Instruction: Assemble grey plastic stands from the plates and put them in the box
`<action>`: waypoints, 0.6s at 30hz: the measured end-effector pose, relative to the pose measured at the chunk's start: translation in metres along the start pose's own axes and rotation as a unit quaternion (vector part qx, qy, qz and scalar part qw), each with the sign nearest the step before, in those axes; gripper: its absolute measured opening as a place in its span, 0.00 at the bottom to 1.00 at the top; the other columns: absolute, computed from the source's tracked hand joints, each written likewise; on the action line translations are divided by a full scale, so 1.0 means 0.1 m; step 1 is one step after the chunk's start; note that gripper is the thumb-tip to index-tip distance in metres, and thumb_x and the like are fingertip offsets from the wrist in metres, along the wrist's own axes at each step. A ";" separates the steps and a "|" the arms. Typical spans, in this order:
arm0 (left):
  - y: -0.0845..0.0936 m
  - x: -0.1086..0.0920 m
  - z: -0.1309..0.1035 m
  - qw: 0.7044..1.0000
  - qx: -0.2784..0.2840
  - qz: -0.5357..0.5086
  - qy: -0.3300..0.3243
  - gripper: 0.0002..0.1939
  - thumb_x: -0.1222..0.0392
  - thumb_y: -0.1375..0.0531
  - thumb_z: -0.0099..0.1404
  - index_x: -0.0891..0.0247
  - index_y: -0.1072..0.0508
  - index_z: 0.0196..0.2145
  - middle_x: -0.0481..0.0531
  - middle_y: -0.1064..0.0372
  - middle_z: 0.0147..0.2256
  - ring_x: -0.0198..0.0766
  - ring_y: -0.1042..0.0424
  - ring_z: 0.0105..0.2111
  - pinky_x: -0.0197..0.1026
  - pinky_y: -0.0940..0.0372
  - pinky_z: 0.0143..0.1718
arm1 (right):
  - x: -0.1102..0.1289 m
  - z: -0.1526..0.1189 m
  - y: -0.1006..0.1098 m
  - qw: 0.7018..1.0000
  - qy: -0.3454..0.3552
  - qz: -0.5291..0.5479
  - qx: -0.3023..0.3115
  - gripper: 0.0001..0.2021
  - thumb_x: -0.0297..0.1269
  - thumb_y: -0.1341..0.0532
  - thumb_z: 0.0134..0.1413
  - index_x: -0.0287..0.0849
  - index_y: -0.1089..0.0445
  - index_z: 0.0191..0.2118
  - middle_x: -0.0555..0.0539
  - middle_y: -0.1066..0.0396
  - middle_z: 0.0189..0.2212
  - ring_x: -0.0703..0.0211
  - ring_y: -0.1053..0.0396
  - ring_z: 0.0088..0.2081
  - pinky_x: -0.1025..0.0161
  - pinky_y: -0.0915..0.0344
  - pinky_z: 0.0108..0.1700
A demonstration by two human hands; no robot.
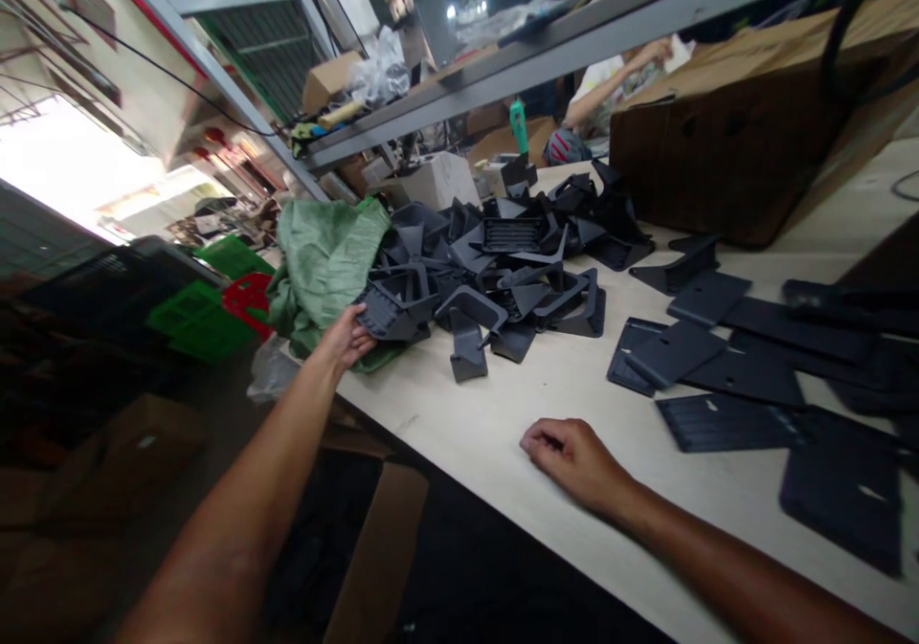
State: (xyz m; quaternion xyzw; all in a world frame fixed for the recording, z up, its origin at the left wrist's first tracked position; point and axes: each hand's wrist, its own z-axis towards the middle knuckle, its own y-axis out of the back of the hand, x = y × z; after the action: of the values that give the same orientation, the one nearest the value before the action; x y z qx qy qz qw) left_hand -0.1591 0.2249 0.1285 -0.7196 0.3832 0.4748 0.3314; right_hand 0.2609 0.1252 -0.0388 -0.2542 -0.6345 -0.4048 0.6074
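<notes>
My left hand (349,339) is at the left end of a heap of black plastic parts (503,242), its fingers on the edge of a ribbed black part (388,311). My right hand (567,455) rests on the pale table (445,424) near the front edge, fingers curled together, with nothing visible in them. A small black bracket (468,347) lies at the front of the heap. Flat black plates (743,371) are spread over the right side of the table.
A green woven sack (323,252) lies left of the heap. Behind the plates stands a large cardboard box (718,146). A metal shelf beam (503,79) crosses above the table. Another person's arm (610,89) shows behind it. An open carton (380,548) sits below the front edge.
</notes>
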 end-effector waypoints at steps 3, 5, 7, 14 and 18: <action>0.00 0.11 -0.05 1.000 0.002 0.003 0.004 0.22 0.57 0.38 0.65 0.55 0.48 0.22 0.37 0.53 0.09 0.27 0.56 0.08 0.31 0.58 0.10 | 0.02 -0.01 0.02 1.000 0.002 0.002 0.002 0.14 0.44 0.38 0.66 0.42 0.19 0.36 0.49 0.26 0.27 0.57 0.31 0.31 0.62 0.40 0.34; 0.01 0.19 -0.10 1.000 0.003 0.004 0.007 0.23 0.56 0.37 0.63 0.55 0.48 0.21 0.37 0.54 0.09 0.27 0.56 0.07 0.31 0.58 0.10 | 0.02 -0.01 0.02 1.000 0.005 -0.005 0.002 0.14 0.44 0.38 0.66 0.42 0.20 0.36 0.49 0.26 0.27 0.57 0.31 0.31 0.62 0.41 0.34; 0.03 0.28 -0.16 1.000 0.005 0.003 0.009 0.23 0.55 0.36 0.62 0.55 0.48 0.21 0.36 0.54 0.09 0.26 0.57 0.07 0.30 0.57 0.10 | 0.03 -0.01 0.01 1.000 0.007 -0.013 0.003 0.14 0.44 0.38 0.66 0.42 0.20 0.36 0.49 0.25 0.27 0.57 0.31 0.31 0.62 0.40 0.34; 0.09 0.66 -0.33 0.999 0.031 -0.005 0.014 0.24 0.51 0.35 0.63 0.55 0.47 0.20 0.36 0.55 0.10 0.26 0.56 0.08 0.31 0.57 0.10 | 0.04 0.00 -0.03 0.999 0.009 -0.048 -0.006 0.14 0.44 0.39 0.67 0.42 0.19 0.38 0.46 0.20 0.31 0.53 0.26 0.35 0.59 0.35 0.40; 0.14 0.79 -0.38 0.999 0.040 -0.016 0.009 0.24 0.51 0.35 0.64 0.56 0.45 0.19 0.36 0.55 0.10 0.26 0.56 0.08 0.32 0.57 0.10 | 0.05 -0.02 -0.06 0.997 0.017 -0.076 -0.013 0.15 0.44 0.40 0.68 0.42 0.19 0.39 0.45 0.19 0.33 0.51 0.24 0.36 0.58 0.34 0.41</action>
State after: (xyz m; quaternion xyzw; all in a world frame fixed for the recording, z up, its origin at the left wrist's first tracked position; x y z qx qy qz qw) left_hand -0.1344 0.1677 0.0650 -0.7160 0.3934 0.4470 0.3643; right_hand 0.2561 0.1195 -0.0352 -0.2065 -0.6364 -0.4626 0.5817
